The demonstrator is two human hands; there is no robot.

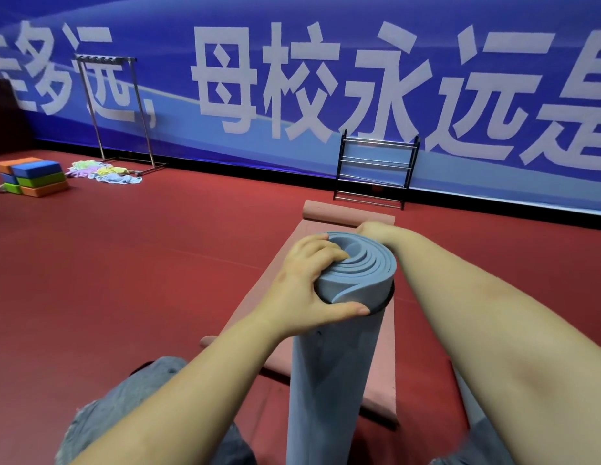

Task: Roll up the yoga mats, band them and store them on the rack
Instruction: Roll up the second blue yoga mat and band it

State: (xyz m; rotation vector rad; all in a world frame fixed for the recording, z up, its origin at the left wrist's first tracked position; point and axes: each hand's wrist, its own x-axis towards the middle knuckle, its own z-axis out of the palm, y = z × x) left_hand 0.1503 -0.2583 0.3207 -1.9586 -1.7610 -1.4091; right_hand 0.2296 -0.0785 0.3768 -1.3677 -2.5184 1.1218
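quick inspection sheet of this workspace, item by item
surface: red floor, a pink mat lying unrolled on it
job's things: blue mat rolled and stood upright, a dark band near its top; black rack by the wall, no mats on it
clutter: foam blocks stacked, cloths heaped by a metal stand
grippers: left hand grips the roll's top; right hand behind the roll, grip hidden
cables: nothing seen
surroundings: blue banner along the wall

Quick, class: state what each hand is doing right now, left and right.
Left hand: grips the top end of the rolled blue mat.
Right hand: behind the roll's top, fingers hidden; cannot be told.
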